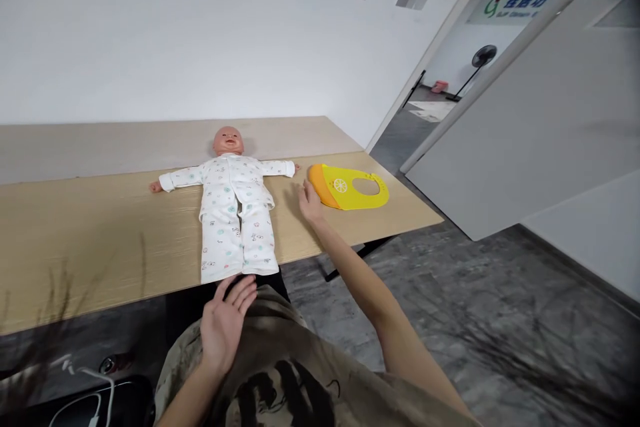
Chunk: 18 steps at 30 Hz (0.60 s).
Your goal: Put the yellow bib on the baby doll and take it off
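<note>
A baby doll [235,203] in white patterned pyjamas lies on its back on the wooden table [100,233], arms spread, feet at the near edge. A yellow and orange silicone bib [350,188] lies flat to the doll's right. My right hand [309,203] reaches over the table with fingers stretched out, just left of the bib and beside the doll's hip, holding nothing. My left hand [226,321] hovers palm up below the table's near edge, under the doll's feet, fingers spread and empty.
A white wall runs behind the table. To the right lies grey floor, a large white door panel [525,127] and an open doorway with a standing fan [480,60]. A dark bag with white cables [90,400] sits at the lower left.
</note>
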Each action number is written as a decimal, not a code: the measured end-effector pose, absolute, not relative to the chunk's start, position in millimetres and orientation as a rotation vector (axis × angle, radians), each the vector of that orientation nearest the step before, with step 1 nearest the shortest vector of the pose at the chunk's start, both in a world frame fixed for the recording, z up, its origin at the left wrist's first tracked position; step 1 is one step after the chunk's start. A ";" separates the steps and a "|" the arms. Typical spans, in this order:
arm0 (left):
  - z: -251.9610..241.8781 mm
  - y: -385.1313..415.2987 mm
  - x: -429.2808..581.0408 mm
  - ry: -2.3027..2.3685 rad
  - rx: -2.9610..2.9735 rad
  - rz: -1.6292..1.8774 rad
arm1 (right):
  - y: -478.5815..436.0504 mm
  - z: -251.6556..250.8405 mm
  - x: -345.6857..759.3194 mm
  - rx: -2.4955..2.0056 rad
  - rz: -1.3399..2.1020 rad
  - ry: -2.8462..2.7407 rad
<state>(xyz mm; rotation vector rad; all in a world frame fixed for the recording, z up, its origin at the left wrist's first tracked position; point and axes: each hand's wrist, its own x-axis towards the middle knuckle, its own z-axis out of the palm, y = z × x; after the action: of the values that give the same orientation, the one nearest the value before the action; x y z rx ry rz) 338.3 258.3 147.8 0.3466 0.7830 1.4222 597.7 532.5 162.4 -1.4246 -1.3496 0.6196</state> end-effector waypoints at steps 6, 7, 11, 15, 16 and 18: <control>132.4 243.6 328.4 1.232 1.438 1.368 | 469.7 144.6 610.9 -1.366 0.577 -1.530; 130.4 248.7 326.7 1.294 1.665 1.422 | 463.2 144.9 612.3 -1.367 0.569 -1.544; 115.3 270.3 319.5 1.524 2.350 1.479 | 448.0 146.7 614.3 -1.371 0.575 -1.565; 93.6 276.8 306.9 1.602 2.522 1.440 | 443.7 144.6 613.7 -1.360 0.596 -1.560; 89.6 276.3 304.8 1.608 2.513 1.431 | 443.3 143.5 613.8 -1.363 0.596 -1.558; 86.0 274.4 304.8 1.611 2.483 1.354 | 443.0 141.6 614.4 -1.369 0.595 -1.551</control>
<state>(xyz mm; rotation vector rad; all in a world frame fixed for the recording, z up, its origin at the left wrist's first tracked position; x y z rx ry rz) 304.8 274.4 86.0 2.4828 1.6109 1.3537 614.4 443.0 141.6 -1.3694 -1.5509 0.5947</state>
